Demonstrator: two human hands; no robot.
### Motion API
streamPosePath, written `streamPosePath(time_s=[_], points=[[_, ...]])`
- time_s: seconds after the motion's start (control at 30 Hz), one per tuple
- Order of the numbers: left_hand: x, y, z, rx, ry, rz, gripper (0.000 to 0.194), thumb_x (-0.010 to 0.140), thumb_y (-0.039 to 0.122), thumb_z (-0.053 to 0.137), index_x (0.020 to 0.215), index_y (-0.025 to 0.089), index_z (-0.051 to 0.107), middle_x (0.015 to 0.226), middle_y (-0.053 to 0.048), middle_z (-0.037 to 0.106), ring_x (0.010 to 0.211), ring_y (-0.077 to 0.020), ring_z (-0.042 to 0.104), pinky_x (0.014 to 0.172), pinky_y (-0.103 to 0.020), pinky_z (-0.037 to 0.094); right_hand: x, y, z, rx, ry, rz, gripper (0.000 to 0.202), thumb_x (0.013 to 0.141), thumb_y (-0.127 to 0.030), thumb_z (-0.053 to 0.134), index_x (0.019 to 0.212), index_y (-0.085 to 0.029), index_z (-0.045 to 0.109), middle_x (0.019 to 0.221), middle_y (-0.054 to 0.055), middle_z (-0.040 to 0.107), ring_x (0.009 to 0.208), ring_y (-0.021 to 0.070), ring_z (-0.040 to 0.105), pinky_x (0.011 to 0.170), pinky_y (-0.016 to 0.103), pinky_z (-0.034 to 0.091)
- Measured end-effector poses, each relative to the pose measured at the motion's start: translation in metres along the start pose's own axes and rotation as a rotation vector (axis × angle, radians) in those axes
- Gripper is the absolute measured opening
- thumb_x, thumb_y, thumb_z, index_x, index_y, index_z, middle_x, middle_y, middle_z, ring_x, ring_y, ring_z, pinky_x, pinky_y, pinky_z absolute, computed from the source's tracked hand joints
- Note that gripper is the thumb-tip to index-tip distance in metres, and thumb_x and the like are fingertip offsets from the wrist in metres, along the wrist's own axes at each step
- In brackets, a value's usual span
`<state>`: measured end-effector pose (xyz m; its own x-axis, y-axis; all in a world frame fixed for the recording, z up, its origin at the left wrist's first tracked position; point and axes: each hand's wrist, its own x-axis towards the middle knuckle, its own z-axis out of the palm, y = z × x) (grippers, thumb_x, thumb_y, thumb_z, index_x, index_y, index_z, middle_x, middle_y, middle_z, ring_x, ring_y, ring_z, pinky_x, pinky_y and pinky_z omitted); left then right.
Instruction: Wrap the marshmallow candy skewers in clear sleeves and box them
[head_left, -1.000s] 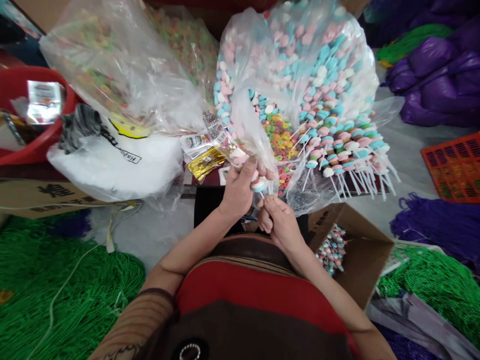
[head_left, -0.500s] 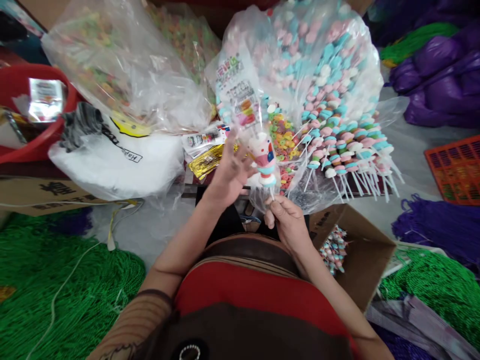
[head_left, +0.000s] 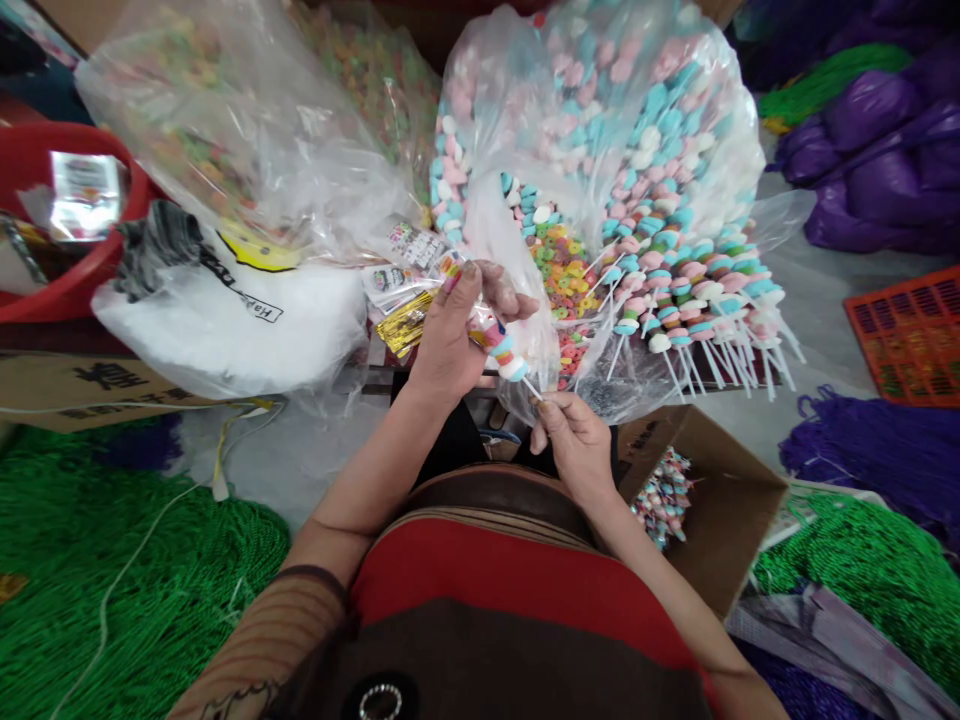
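A marshmallow skewer [head_left: 504,350] in blue, white and pink sits inside a printed clear wrapper [head_left: 417,246], tilted to the upper left. My right hand [head_left: 576,432] pinches the lower end of its white stick [head_left: 531,388]. Around the wrapped part curls my left hand [head_left: 461,335], palm up, with the thumb crossing the wrapper and the other fingers bent on its right side. Thumb and palm hide part of the wrapper. Just left lie more printed wrappers [head_left: 386,285] and a bundle of gold twist ties [head_left: 405,325].
Unwrapped marshmallow skewers [head_left: 686,290] lie at the table's right, sticks overhanging its edge. Behind are bags of marshmallows [head_left: 585,80] and gummy rings [head_left: 202,110]. A cardboard box [head_left: 739,500] with wrapped skewers stands lower right. A red basin [head_left: 139,190] is far left.
The wrapped skewer has tipped from nearly upright to the left. My left hand has gone from spread beside it to curled around it. My right hand keeps its pinch on the stick.
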<state>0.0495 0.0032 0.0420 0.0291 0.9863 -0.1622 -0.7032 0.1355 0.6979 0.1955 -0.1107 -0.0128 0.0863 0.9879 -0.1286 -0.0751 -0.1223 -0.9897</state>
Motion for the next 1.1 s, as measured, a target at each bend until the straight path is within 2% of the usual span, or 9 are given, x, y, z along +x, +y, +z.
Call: streamPosePath(time_s=[0.17, 0.33, 0.43, 0.57, 0.67, 0.77, 0.87, 0.97, 1.1], points=[[0.001, -0.001, -0.01, -0.004, -0.032, -0.053, 0.023, 0.097, 0.045, 0.062, 0.093, 0.024, 0.07, 0.064, 0.003, 0.063, 0.074, -0.0161, 0.074, 0.079, -0.033, 0.061, 0.003, -0.009, 0.003, 0.376, -0.173, 0.295, 0.033, 0.088, -0.053, 0.073, 0.081, -0.022, 0.063, 0.038, -0.014, 0.037, 0.029, 0.0064, 0.033, 0.037, 0.021, 0.033], [-0.002, -0.003, -0.009, 0.028, -0.08, -0.119, 0.023, 0.094, 0.047, 0.067, 0.093, 0.024, 0.069, 0.055, 0.006, 0.055, 0.065, -0.0147, 0.071, 0.07, -0.03, 0.058, 0.007, -0.011, 0.006, 0.548, -0.31, 0.445, 0.032, 0.083, -0.049, 0.079, 0.076, -0.022, 0.062, 0.035, -0.015, 0.034, 0.026, 0.0059, 0.027, 0.034, 0.02, 0.032], [-0.005, -0.008, -0.006, 0.039, -0.138, -0.118, 0.026, 0.087, 0.048, 0.076, 0.091, 0.023, 0.068, 0.054, 0.007, 0.054, 0.067, -0.0157, 0.072, 0.066, -0.028, 0.056, 0.008, -0.006, 0.009, 0.499, -0.253, 0.425, 0.032, 0.083, -0.05, 0.079, 0.079, -0.021, 0.064, 0.038, -0.014, 0.037, 0.029, 0.0061, 0.031, 0.036, 0.02, 0.031], [-0.01, -0.02, -0.009, 0.04, -0.24, -0.091, 0.036, 0.075, 0.05, 0.086, 0.087, 0.022, 0.066, 0.057, 0.006, 0.059, 0.075, -0.018, 0.075, 0.069, -0.028, 0.056, 0.011, -0.001, 0.012, 0.375, -0.059, 0.251, 0.034, 0.08, -0.052, 0.081, 0.085, -0.021, 0.069, 0.044, -0.011, 0.046, 0.038, 0.0076, 0.044, 0.045, 0.023, 0.039], [-0.012, -0.025, -0.014, 0.074, -0.27, -0.129, 0.043, 0.074, 0.053, 0.086, 0.1, 0.023, 0.069, 0.076, 0.001, 0.073, 0.089, -0.0205, 0.076, 0.079, -0.031, 0.059, 0.013, 0.0, 0.014, 0.348, -0.027, 0.203, 0.033, 0.078, -0.052, 0.082, 0.086, -0.021, 0.071, 0.048, -0.009, 0.053, 0.045, 0.0098, 0.051, 0.054, 0.026, 0.045], [-0.008, -0.018, -0.018, 0.051, -0.271, -0.071, 0.047, 0.077, 0.055, 0.082, 0.111, 0.025, 0.068, 0.104, -0.005, 0.079, 0.109, -0.0251, 0.074, 0.089, -0.036, 0.06, 0.013, 0.001, 0.013, 0.348, -0.04, 0.22, 0.031, 0.078, -0.05, 0.083, 0.087, -0.022, 0.071, 0.048, -0.009, 0.054, 0.046, 0.0107, 0.052, 0.054, 0.027, 0.045], [0.0, 0.0, -0.018, 0.005, -0.206, 0.055, 0.03, 0.088, 0.052, 0.072, 0.105, 0.028, 0.071, 0.114, -0.005, 0.078, 0.122, -0.026, 0.07, 0.094, -0.038, 0.059, 0.011, 0.002, 0.009, 0.341, -0.038, 0.225, 0.029, 0.079, -0.048, 0.082, 0.088, -0.023, 0.069, 0.047, -0.01, 0.052, 0.043, 0.0101, 0.049, 0.052, 0.026, 0.043], [0.009, 0.016, -0.018, 0.038, -0.022, 0.128, 0.014, 0.094, 0.038, 0.065, 0.091, 0.026, 0.071, 0.093, -0.003, 0.079, 0.115, -0.0226, 0.073, 0.095, -0.034, 0.059, 0.009, 0.001, 0.003, 0.31, -0.032, 0.215, 0.03, 0.082, -0.05, 0.079, 0.088, -0.022, 0.068, 0.048, -0.01, 0.05, 0.044, 0.0103, 0.049, 0.052, 0.026, 0.043], [0.015, 0.022, -0.018, -0.038, 0.126, 0.177, 0.02, 0.1, 0.025, 0.058, 0.083, 0.022, 0.069, 0.082, 0.001, 0.076, 0.098, -0.0142, 0.077, 0.096, -0.027, 0.058, 0.008, -0.003, -0.004, 0.26, -0.01, 0.188, 0.033, 0.084, -0.053, 0.077, 0.084, -0.021, 0.067, 0.051, -0.008, 0.054, 0.049, 0.011, 0.053, 0.056, 0.026, 0.044]])
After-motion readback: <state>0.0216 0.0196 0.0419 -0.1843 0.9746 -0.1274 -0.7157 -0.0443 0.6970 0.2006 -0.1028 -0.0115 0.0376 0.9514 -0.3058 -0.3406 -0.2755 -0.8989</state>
